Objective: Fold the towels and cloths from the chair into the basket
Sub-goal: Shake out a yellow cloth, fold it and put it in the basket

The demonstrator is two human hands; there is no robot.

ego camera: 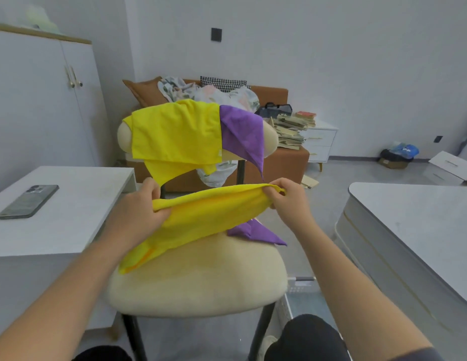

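left hand [141, 207] + right hand [284, 195] | pinch yellow cloth [201, 217] | over chair [201, 287]; basket [302, 287] probably right

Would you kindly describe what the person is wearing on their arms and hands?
The left hand and right hand show no gloves, rings or watch. Both forearms are uncovered; only the edge of a dark grey sleeve shows on the right arm at the bottom corner.

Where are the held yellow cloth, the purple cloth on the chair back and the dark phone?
Held yellow cloth [201, 217]: head view, middle.
Purple cloth on chair back [243, 131]: head view, centre.
Dark phone [29, 201]: head view, back.
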